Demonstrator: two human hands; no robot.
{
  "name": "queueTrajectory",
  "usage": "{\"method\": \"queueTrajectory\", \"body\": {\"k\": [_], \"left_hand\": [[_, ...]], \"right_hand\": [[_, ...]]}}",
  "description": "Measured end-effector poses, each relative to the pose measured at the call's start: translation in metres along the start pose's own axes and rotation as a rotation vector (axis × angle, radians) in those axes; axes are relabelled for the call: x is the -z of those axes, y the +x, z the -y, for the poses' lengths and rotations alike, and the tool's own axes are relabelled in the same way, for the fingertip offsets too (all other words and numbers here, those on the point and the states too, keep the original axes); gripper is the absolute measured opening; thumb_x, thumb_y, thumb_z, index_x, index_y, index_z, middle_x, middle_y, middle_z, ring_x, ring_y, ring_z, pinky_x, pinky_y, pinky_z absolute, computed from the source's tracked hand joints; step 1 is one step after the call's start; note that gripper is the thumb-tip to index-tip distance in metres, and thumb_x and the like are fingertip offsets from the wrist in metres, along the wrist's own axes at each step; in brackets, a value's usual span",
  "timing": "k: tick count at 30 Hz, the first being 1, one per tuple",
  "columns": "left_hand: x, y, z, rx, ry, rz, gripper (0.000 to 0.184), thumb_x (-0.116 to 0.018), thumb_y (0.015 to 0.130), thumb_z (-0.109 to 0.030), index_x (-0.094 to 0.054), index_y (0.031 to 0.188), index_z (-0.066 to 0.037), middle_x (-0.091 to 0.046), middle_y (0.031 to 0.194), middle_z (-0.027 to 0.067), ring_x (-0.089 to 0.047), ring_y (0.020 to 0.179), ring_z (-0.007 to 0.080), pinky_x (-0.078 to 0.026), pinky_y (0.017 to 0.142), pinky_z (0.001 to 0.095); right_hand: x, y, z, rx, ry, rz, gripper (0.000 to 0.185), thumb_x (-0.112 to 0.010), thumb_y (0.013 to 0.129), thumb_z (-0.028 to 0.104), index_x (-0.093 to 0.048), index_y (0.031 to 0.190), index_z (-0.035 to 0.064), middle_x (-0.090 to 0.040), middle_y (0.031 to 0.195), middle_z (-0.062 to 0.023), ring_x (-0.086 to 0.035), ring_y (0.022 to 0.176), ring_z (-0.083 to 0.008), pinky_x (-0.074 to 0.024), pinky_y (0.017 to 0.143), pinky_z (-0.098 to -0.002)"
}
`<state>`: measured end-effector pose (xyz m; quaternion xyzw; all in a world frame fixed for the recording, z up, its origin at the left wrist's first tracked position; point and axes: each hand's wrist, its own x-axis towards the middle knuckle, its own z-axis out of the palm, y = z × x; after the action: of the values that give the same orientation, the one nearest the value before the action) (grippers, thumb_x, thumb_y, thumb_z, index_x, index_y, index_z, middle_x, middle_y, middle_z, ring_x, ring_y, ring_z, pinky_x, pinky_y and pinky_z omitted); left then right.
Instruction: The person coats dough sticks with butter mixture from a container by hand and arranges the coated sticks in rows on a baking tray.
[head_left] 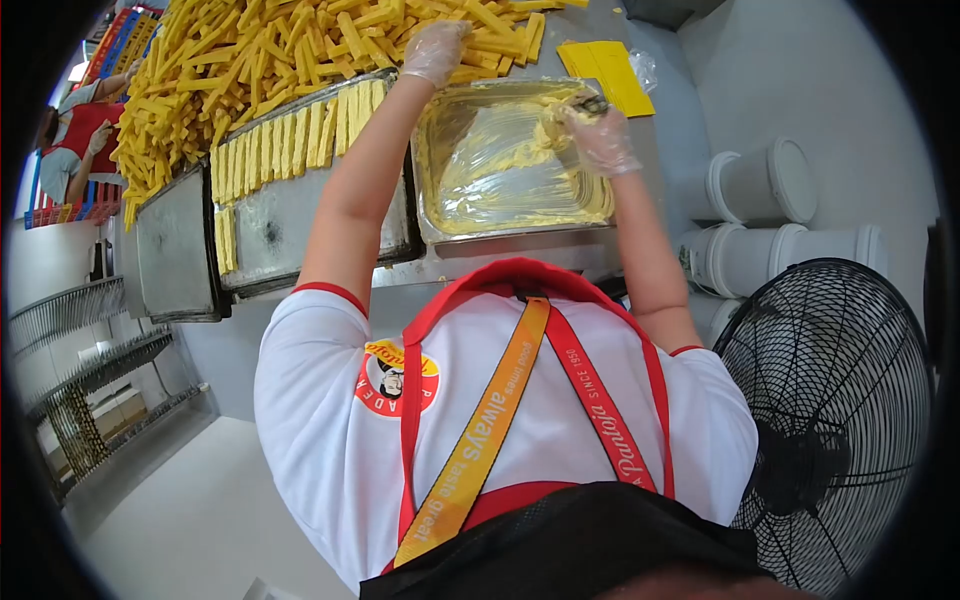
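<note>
My left hand, in a clear plastic glove, is at the edge of a large heap of yellow sticks; its fingers are too small to make out. My right hand, also gloved, is closed around a dark tool over the right side of a metal tray. Pale yellow cream is smeared over the tray's bottom. Left of it, a dark baking tray bears a row of yellow sticks and a few more below them.
Another dark baking tray lies farther left. A yellow sheet is at the table's right. White buckets and a black fan stand on the right. A co-worker in a red apron is at the far left, near wire racks.
</note>
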<state>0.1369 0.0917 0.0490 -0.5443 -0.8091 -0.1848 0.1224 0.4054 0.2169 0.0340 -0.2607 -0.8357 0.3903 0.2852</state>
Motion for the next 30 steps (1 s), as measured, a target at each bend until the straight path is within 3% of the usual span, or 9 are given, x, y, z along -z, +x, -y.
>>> {"method": "queueTrajectory", "body": {"k": [1, 3, 6, 9, 14, 18, 21, 25, 30], "left_hand": [[0.004, -0.007, 0.002, -0.067, -0.129, -0.15, 0.021, -0.055, 0.087, -0.008, -0.066, 0.104, -0.008, -0.066, 0.096, 0.0164, -0.065, 0.086, 0.0347, -0.052, 0.074, 0.0456], [-0.003, -0.023, 0.005, -0.029, -0.057, -0.085, 0.021, -0.055, 0.086, -0.005, -0.064, 0.105, -0.007, -0.065, 0.094, 0.0192, -0.064, 0.085, 0.0367, -0.052, 0.075, 0.0465], [0.03, -0.06, -0.039, 0.008, -0.185, 0.048, 0.021, -0.058, 0.083, -0.003, -0.063, 0.104, -0.002, -0.063, 0.09, 0.0239, -0.062, 0.085, 0.0401, -0.05, 0.078, 0.0461], [0.019, -0.096, -0.063, 0.116, -0.273, 0.171, 0.022, -0.06, 0.082, -0.005, -0.063, 0.103, -0.001, -0.063, 0.09, 0.0241, -0.061, 0.087, 0.0406, -0.05, 0.079, 0.045], [0.027, -0.12, -0.082, 0.196, -0.499, 0.064, 0.025, -0.063, 0.079, -0.007, -0.066, 0.103, -0.001, -0.066, 0.096, 0.0222, -0.061, 0.093, 0.0382, -0.049, 0.084, 0.0417], [0.032, -0.125, -0.085, 0.341, -0.716, 0.051, 0.026, -0.066, 0.078, -0.01, -0.069, 0.102, -0.002, -0.067, 0.099, 0.0203, -0.062, 0.094, 0.0367, -0.049, 0.084, 0.0393], [0.019, -0.129, -0.078, 0.321, -0.703, 0.073, 0.027, -0.067, 0.077, -0.014, -0.069, 0.101, -0.003, -0.066, 0.099, 0.0211, -0.062, 0.094, 0.0367, -0.049, 0.084, 0.0396], [0.005, -0.132, -0.075, 0.371, -0.517, 0.088, 0.027, -0.067, 0.077, -0.017, -0.069, 0.099, -0.002, -0.065, 0.098, 0.0232, -0.062, 0.093, 0.0381, -0.049, 0.084, 0.0411], [-0.015, -0.136, -0.069, 0.424, -0.372, 0.102, 0.023, -0.064, 0.077, -0.014, -0.065, 0.095, 0.0, -0.064, 0.096, 0.0242, -0.06, 0.092, 0.0402, -0.048, 0.083, 0.0436]], "right_hand": [[0.003, 0.004, -0.013, -0.016, 0.113, -0.006, 0.026, -0.073, 0.077, 0.019, -0.066, 0.097, 0.0043, -0.067, 0.09, -0.0141, -0.066, 0.081, -0.0266, -0.0511, 0.075, -0.0349], [0.012, 0.006, -0.02, -0.022, 0.359, -0.084, 0.03, -0.073, 0.077, 0.022, -0.067, 0.1, 0.0038, -0.069, 0.094, -0.0141, -0.066, 0.085, -0.0257, -0.0513, 0.079, -0.035], [0.03, 0.005, 0.009, -0.038, -0.178, -0.109, 0.037, -0.074, 0.077, 0.022, -0.064, 0.106, 0.0014, -0.068, 0.095, -0.0111, -0.065, 0.086, -0.0228, -0.0512, 0.08, -0.0348], [0.011, -0.002, 0.015, -0.112, -0.277, 0.07, 0.045, -0.074, 0.078, 0.024, -0.06, 0.112, -0.0008, -0.067, 0.097, -0.0108, -0.063, 0.088, -0.0224, -0.0508, 0.082, -0.0355], [0.001, 0.001, -0.033, -0.24, 0.258, 0.036, 0.04, -0.074, 0.078, 0.027, -0.062, 0.106, 0.0003, -0.067, 0.095, -0.0141, -0.065, 0.087, -0.0268, -0.0507, 0.079, -0.0376], [0.024, -0.008, 0.0, -0.171, -0.036, -0.081, 0.035, -0.076, 0.077, 0.023, -0.064, 0.101, -0.0005, -0.068, 0.093, -0.012, -0.066, 0.083, -0.0242, -0.0519, 0.074, -0.0362], [-0.002, -0.013, 0.001, -0.11, -0.209, -0.015, 0.039, -0.074, 0.078, 0.027, -0.062, 0.103, -0.0008, -0.067, 0.095, -0.0138, -0.064, 0.09, -0.0261, -0.05, 0.081, -0.0356], [-0.039, -0.01, -0.017, -0.079, 0.337, -0.025, 0.037, -0.074, 0.077, 0.025, -0.063, 0.104, 0.0014, -0.068, 0.096, -0.013, -0.065, 0.088, -0.0256, -0.0505, 0.078, -0.0347], [-0.042, -0.031, 0.03, 0.11, 0.143, 0.149, 0.034, -0.073, 0.079, 0.024, -0.064, 0.104, 0.003, -0.068, 0.097, -0.0126, -0.065, 0.09, -0.0225, -0.05, 0.079, -0.0327]]}}
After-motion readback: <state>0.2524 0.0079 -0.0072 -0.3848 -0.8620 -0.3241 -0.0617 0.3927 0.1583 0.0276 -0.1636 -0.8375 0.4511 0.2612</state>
